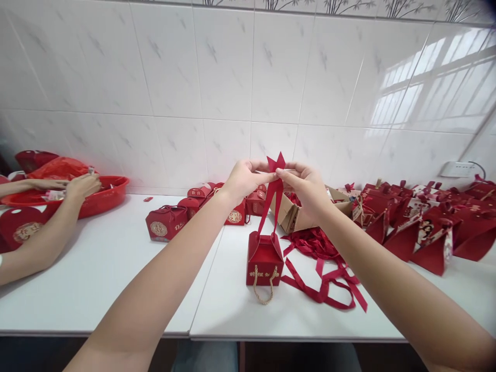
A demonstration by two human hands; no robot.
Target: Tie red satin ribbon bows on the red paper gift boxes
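While the small red box (265,258) is standing upright on the table (220,320), I am pinching a red ribbon (276,164) above it, left grip (245,181) and right grip (305,183) both closing on it. Its two strands are running down to the box's top; loose ribbons (312,244) are lying just beside, rightward.

This looks like a small packing room or simple workshop: plain white tables (127,279) stand side by side along a tiled wall (225,77), bearing many similar red boxes (403,237), loose ribbon (323,294) and a carton (304,221). A co-worker's hands (83,186) are at a basin (118,194) farther left.
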